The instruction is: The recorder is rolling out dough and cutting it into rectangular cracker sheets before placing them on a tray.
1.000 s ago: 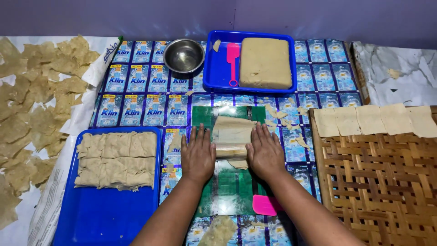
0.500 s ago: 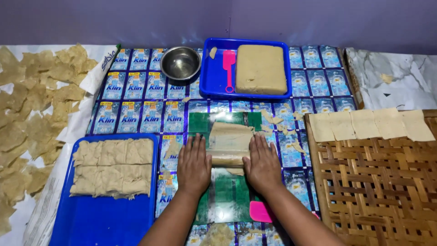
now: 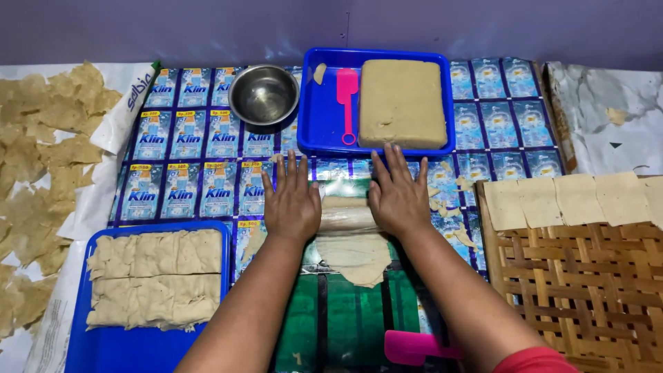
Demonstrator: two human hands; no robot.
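Far left: dried, crinkled dough sheets [image 3: 41, 179] spread across white paper, seemingly finished pieces laid out.
Lower left: blue tray [image 3: 138, 349] bearing two rows of cut pale squares [image 3: 155, 276], stacked and apparently done.
Left hand [image 3: 291, 202]: flat, fingers spread, palm pressing one end of a roller; nothing gripped.
Centre: roller [image 3: 345, 217] wrapped in dough, lying crosswise on the green mat [image 3: 345, 324]; thin rolled sheet [image 3: 356, 257] trailing toward the body, thin but with ragged edges, judged mid-rolling.
Right hand [image 3: 397, 197]: likewise open and flat, pressing the roller's other end.
Upper centre: empty steel bowl [image 3: 264, 94]; second blue tray [image 3: 314, 131] with pink scraper [image 3: 347, 97] and a large uncut dough block [image 3: 402, 102], so plenty apparently left to roll.
Right: woven bamboo rack [image 3: 587, 297], one row of flattened squares [image 3: 573, 199] along its far edge, most of it unfilled.
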